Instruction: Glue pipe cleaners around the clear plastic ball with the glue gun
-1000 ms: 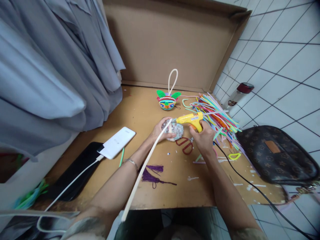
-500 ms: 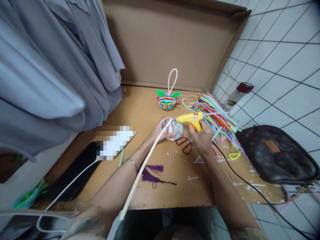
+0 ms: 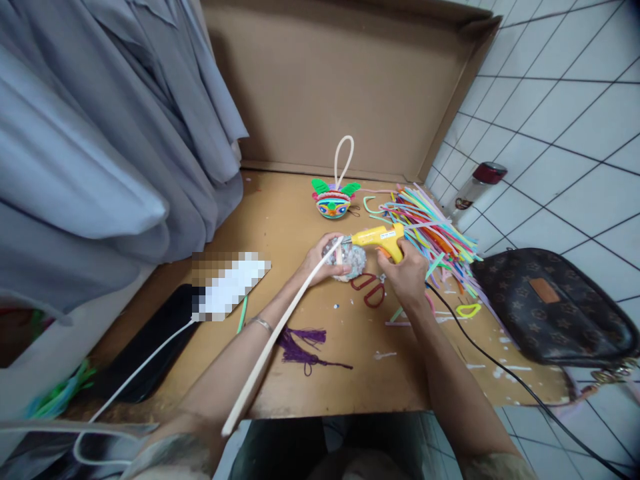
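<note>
My left hand (image 3: 323, 259) is closed around a greyish, textured ball (image 3: 355, 261) with a pale strip across it. A long cream strip (image 3: 280, 330) runs from the ball toward me, over my left forearm. In my right hand (image 3: 409, 272) is a yellow glue gun (image 3: 377, 237), my fingers wrapped round its handle. Its nozzle meets the top of the ball by the strip's end; the exact contact is too small to tell. Red-handled scissors (image 3: 369, 290) lie under and beside the ball, their blades hidden. Purple tassels (image 3: 305, 347) lie nearer to me.
A colourful animal-face ornament (image 3: 333, 202) with a cream loop stands behind my hands. Many coloured strips (image 3: 435, 227) are heaped at right, near a bottle (image 3: 477, 187) and a brown bag (image 3: 560, 303). The gun's black cord (image 3: 480, 350) trails right. A phone (image 3: 230, 287) lies left; cardboard (image 3: 340, 80) stands behind.
The free end of the cream strip has swung slightly to the left. Both hands, the ball and the glue gun hold nearly the same place.
</note>
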Demonstrator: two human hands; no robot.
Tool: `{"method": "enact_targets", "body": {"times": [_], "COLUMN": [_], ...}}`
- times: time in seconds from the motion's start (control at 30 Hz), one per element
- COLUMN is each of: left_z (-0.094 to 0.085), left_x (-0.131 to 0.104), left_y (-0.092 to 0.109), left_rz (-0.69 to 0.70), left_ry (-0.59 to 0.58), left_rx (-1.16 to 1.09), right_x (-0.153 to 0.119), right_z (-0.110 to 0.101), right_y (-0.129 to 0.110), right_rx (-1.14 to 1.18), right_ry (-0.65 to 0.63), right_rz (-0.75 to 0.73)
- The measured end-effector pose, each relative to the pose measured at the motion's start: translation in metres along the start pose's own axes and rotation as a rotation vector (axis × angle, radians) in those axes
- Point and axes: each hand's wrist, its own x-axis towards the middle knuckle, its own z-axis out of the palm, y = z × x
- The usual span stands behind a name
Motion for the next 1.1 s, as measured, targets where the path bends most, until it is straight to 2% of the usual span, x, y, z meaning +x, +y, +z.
{"method": "enact_targets", "body": {"times": [0.17, 0.43, 0.77, 0.97, 1.1], "left_z": [-0.0006, 0.0009, 0.0012, 0.001, 0.0014], "left_x": [-0.0011, 0.0005, -0.0005, -0.001, -0.0006], "left_y": [0.0049, -0.0016, 0.0078, 0.0061, 0.0041], "left_rz": [-0.003, 0.019, -0.012, 0.002, 0.027], "left_ry": [0.001, -0.001, 0.013, 0.011, 0.008], "left_rx": [0.007, -0.011, 0.017, 0.015, -0.005], "right_x": [0.0022, 0.0016, -0.0005, 0.0017, 0.003], "right_z": [-0.0043, -0.0029, 0.0021, -0.0016, -0.0047], "right_y": [0.0018, 0.0005, 0.0044, 0.0045, 0.0033], "right_rx": [-0.031, 0.002, -0.006, -0.021, -0.022], "right_ry": [-0.031, -0.033, -0.009, -0.005, -0.046], "right_rz": [0.007, 0.04, -0.006, -0.017, -0.005]}}
